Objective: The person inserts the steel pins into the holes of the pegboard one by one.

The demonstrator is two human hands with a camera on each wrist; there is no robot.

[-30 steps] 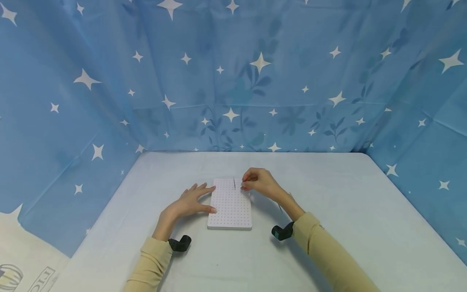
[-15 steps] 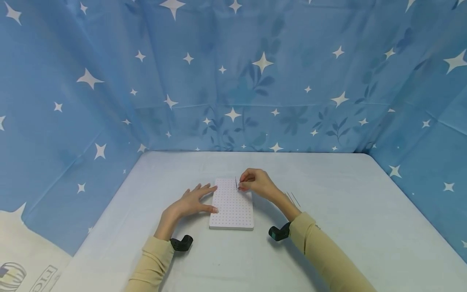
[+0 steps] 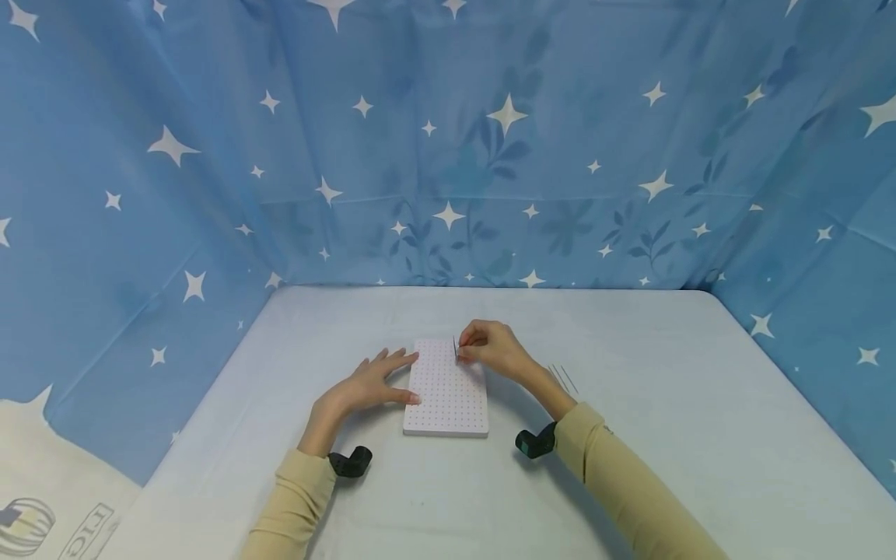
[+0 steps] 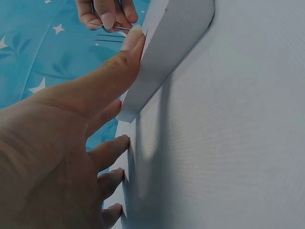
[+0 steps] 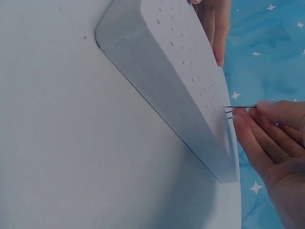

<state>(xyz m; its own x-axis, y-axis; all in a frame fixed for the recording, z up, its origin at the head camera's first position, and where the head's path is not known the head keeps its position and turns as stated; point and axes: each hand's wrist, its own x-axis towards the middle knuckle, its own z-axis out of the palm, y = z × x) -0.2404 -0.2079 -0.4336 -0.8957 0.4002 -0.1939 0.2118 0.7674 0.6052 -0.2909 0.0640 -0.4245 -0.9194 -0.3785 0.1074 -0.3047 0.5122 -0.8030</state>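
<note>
A white pegboard (image 3: pixel 448 408) with a grid of small holes lies on the table. My left hand (image 3: pixel 365 390) rests at its left edge, fingers spread, the thumb (image 4: pixel 128 50) touching the board's side in the left wrist view. Over the far right part of the board, my right hand (image 3: pixel 495 350) pinches a thin dark stick (image 5: pixel 242 106) between thumb and fingers. The stick's lower end is right at the board's surface. Two more thin sticks (image 4: pixel 108 40) stand from the board close by, partly hidden behind the fingers in the right wrist view.
Several loose thin sticks (image 3: pixel 564 379) lie on the white table (image 3: pixel 672 404), just right of my right forearm. A blue curtain (image 3: pixel 448 140) with white stars hangs behind the table's far edge and along both sides.
My right hand has shifted slightly left and now sits close by the standing sticks. Loose sticks formerly covered by the right forearm have come into view. The left hand stays at the board.
</note>
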